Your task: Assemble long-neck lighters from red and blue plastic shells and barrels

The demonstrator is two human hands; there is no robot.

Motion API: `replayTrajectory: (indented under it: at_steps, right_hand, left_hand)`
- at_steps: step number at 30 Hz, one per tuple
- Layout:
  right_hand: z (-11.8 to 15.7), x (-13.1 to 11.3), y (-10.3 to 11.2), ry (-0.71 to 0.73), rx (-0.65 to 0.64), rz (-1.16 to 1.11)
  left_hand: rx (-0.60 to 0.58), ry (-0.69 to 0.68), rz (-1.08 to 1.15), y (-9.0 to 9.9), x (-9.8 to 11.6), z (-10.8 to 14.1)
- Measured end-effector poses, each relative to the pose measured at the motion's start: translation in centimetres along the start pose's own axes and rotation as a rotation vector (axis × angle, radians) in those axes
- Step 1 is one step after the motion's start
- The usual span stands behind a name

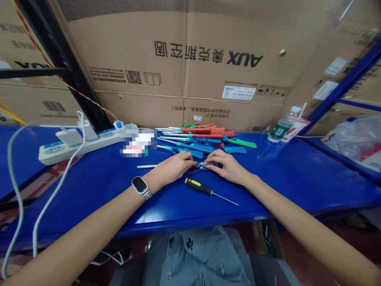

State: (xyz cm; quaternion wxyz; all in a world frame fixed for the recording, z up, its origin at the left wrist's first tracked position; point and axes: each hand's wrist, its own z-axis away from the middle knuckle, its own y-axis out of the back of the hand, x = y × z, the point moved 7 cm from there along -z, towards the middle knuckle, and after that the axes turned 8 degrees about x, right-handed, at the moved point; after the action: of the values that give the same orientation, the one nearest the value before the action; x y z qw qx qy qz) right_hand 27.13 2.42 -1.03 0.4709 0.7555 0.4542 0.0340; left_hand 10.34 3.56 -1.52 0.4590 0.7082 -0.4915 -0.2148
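Partly hidden: small device [201, 165] | pinched: left hand [177, 164], right hand [226, 165] | details unclear

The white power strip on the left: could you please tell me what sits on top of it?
A wide white adapter, a second adapter and a blue-and-white plug sit on the power strip. The sockets beneath them are covered.

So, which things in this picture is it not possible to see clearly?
All in the head view:
Held item: partly hidden by the left hand and right hand.
Lighter pile: lower ones covered by upper ones.
Object beside the power strip: pixelated.
Carton label: print too small.
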Motion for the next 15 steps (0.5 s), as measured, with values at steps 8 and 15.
replayTrajectory:
  at_steps: [8,15]
  right_hand:
    - [-0.01,0.46,-0.26,0.006,-0.003,0.001]
    - [0.30,-0.01,-0.05,0.028,-0.077,0.048]
  left_hand:
    - [-0.007,-0.010,-0.033,0.14,0.37,0.00]
    - [-0.041,-0.064,-0.079,-0.24,0.44,0.10]
